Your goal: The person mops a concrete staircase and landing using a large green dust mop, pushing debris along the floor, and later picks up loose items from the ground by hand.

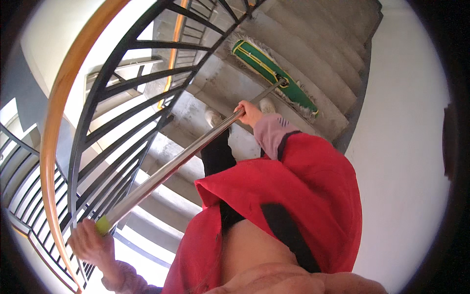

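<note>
A flat dust mop (264, 70) with a green, yellow-edged backing and a grey-white fringe lies across a concrete stair step (315, 75). Its metal handle (176, 163) slants down to the lower left across my body. My right hand (249, 113) grips the handle partway along, not far from the mop head. At the far end, my left hand (91, 242) is closed around the handle by its yellow-green end (103, 225), close beside the railing.
A wooden handrail (55, 121) on black metal balusters (147, 79) curves along the left. On the right rises a pale wall (400, 128) with a dark base band. My shoes (213, 118) stand on the steps. Another flight shows through the railing.
</note>
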Motion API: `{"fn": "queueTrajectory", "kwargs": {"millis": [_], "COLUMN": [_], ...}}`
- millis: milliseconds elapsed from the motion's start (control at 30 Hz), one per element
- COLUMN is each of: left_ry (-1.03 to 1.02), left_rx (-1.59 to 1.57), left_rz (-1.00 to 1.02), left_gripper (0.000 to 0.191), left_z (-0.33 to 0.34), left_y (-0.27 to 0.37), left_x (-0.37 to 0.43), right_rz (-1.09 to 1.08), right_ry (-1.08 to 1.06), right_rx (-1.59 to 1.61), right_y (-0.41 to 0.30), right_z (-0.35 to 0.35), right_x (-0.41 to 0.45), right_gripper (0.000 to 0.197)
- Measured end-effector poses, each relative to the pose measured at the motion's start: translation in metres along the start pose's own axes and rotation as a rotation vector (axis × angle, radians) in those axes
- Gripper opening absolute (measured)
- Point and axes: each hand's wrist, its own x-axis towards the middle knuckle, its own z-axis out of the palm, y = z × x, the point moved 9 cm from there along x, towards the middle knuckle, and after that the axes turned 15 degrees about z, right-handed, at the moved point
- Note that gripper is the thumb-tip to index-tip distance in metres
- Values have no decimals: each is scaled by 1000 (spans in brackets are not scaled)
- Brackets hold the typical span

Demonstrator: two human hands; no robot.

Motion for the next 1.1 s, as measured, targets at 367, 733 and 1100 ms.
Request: {"fn": "queueTrajectory", "kwargs": {"millis": [367, 733, 1100], "left_ry": [-221, 52, 405], "left_rx": [28, 366, 199], "left_rz": [-129, -12, -59], "left_gripper": [18, 16, 21], "left_z": [9, -36, -25], "left_y": [-12, -30, 13], "left_x": [-65, -6, -22], "right_rz": [681, 265, 443], "right_ry": [93, -194, 6], "right_rx": [910, 1023, 1328], "right_y": [26, -87, -36], "right_z": [107, 132, 39], "right_x": [-22, 14, -55], "right_gripper": [5, 11, 18]}}
